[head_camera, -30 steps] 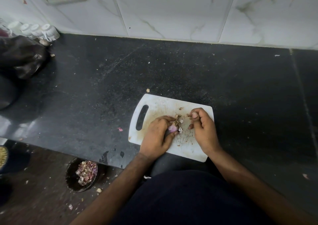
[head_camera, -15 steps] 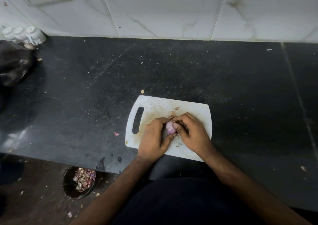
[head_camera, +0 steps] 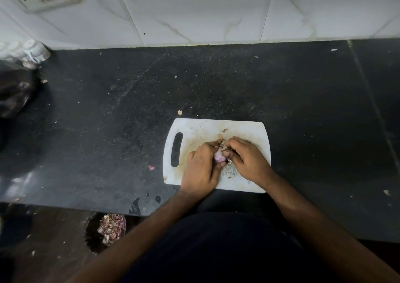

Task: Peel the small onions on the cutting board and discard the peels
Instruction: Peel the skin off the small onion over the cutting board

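Note:
A white cutting board (head_camera: 194, 131) with a slot handle lies on the black counter near its front edge. Over the board's middle, my left hand (head_camera: 200, 168) grips a small pink onion (head_camera: 219, 155). My right hand (head_camera: 246, 160) meets it from the right, its fingertips pinching dry brown peel (head_camera: 224, 147) at the onion's top. Brown peel scraps (head_camera: 219, 141) lie on the board just behind the hands. Most of the onion is hidden between the fingers.
A dark bin (head_camera: 93, 233) on the floor below the counter's edge holds a heap of pink and brown peels (head_camera: 111, 227). A dark bag (head_camera: 15, 92) and white jars (head_camera: 32, 49) stand at the far left. Loose peel bits (head_camera: 150, 167) dot the counter (head_camera: 216, 83).
My right hand has come back from the board's far right to the onion and now pinches peel at its top. The left hand keeps holding the onion. The camera has shifted slightly.

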